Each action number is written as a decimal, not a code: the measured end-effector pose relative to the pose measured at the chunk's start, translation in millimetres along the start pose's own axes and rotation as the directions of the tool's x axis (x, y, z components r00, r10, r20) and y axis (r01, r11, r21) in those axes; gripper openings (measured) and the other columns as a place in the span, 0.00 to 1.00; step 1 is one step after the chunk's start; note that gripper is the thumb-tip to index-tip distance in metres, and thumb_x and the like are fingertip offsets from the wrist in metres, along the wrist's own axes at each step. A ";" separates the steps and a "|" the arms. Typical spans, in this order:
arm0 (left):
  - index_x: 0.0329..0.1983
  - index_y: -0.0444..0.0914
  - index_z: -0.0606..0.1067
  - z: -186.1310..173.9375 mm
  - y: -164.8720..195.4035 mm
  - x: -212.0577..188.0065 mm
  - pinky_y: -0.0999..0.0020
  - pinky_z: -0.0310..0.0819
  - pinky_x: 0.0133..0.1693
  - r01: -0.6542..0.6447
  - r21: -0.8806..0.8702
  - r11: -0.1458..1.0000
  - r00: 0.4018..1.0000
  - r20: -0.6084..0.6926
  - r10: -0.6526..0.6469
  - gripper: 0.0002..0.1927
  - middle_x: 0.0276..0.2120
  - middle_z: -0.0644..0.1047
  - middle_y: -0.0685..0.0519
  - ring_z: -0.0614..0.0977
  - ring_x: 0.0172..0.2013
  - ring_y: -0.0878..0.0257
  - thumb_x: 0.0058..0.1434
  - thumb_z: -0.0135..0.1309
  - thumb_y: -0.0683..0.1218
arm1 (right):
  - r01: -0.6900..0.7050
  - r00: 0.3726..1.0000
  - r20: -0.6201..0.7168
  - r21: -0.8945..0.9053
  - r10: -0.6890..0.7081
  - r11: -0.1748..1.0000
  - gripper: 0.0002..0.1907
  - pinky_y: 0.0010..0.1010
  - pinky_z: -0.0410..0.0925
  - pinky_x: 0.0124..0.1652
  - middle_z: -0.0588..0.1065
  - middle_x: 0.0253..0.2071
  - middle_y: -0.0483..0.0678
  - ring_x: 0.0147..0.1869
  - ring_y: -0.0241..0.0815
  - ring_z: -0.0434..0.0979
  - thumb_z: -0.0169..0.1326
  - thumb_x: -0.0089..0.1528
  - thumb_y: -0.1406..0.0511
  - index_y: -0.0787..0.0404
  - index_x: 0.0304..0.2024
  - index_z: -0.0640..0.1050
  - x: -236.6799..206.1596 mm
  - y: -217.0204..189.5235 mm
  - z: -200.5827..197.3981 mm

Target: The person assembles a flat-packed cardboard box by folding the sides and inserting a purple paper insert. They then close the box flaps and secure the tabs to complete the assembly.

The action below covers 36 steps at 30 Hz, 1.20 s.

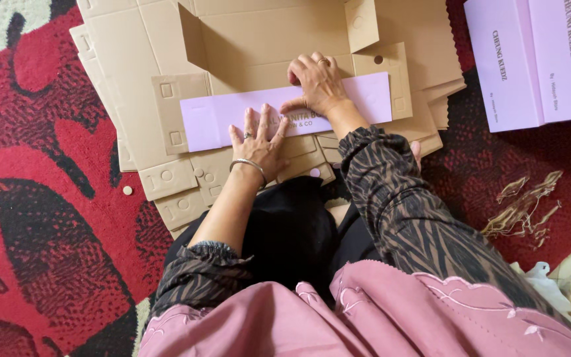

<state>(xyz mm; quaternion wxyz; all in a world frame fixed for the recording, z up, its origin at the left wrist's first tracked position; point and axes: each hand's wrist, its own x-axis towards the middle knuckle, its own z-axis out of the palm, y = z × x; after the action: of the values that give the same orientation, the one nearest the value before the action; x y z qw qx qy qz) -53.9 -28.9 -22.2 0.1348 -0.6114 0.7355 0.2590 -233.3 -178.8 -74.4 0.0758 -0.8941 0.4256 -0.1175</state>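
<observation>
A flat cardboard box blank (252,39), brown inside with a lilac printed flap (206,122), lies on a stack of similar blanks on the carpet. My left hand (258,141), wearing a ring and a silver bangle, presses flat with spread fingers on the lower edge of the lilac flap. My right hand (317,82), also ringed, bears down with curled fingers on the fold line just above the flap. One brown side flap (361,23) stands partly raised beyond my right hand.
Folded lilac boxes (536,59) stand at the upper right. Brown cardboard scraps (520,211) lie on the red patterned carpet (41,185) at the right. A small round cardboard punch-out (127,190) sits left of the stack. My knees and pink garment fill the bottom.
</observation>
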 end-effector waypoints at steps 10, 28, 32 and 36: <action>0.79 0.60 0.40 3.5 -1.7 1.8 0.25 0.35 0.66 -0.006 0.052 0.999 0.999 -0.051 0.008 0.52 0.77 0.31 0.48 0.33 0.75 0.40 0.58 0.52 0.71 | -0.549 0.835 0.021 -0.039 0.550 0.835 0.50 0.76 0.33 0.69 0.33 0.81 0.52 0.83 0.64 0.28 0.46 0.65 0.34 0.44 0.80 0.46 -72.4 -64.0 21.5; 0.79 0.65 0.43 23.7 -22.1 19.0 0.17 0.30 0.64 0.196 -0.170 0.966 0.959 -0.173 -0.225 0.41 0.79 0.31 0.52 0.30 0.76 0.42 0.65 0.35 0.75 | -0.678 0.679 0.388 0.005 0.624 0.735 0.63 0.72 0.22 0.69 0.17 0.77 0.58 0.80 0.64 0.09 0.49 0.56 0.29 0.41 0.79 0.32 -87.6 -27.1 1.9; 0.78 0.70 0.41 3.8 -52.5 11.5 0.17 0.32 0.64 0.407 -0.243 0.880 0.890 -0.112 -0.442 0.40 0.78 0.27 0.50 0.26 0.74 0.37 0.64 0.35 0.75 | -0.696 0.631 0.459 -0.022 0.626 0.717 0.62 0.72 0.22 0.68 0.15 0.77 0.57 0.79 0.63 0.07 0.48 0.56 0.30 0.40 0.78 0.31 -81.6 -27.4 -3.6; 0.77 0.71 0.39 -4.7 -54.3 8.0 0.15 0.32 0.62 0.459 -0.236 0.857 0.875 -0.048 -0.482 0.40 0.77 0.24 0.51 0.24 0.74 0.38 0.64 0.34 0.75 | -0.699 0.598 0.521 -0.033 0.609 0.715 0.62 0.71 0.21 0.68 0.12 0.76 0.57 0.78 0.63 0.04 0.48 0.57 0.30 0.39 0.77 0.28 -80.5 -25.2 -10.4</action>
<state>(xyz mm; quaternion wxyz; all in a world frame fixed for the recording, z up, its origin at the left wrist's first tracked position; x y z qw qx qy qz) -2.5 -44.6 -34.2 0.0875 -0.7963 0.5370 0.2643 -266.6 -100.7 -70.2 0.2981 -0.6625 0.6774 0.1155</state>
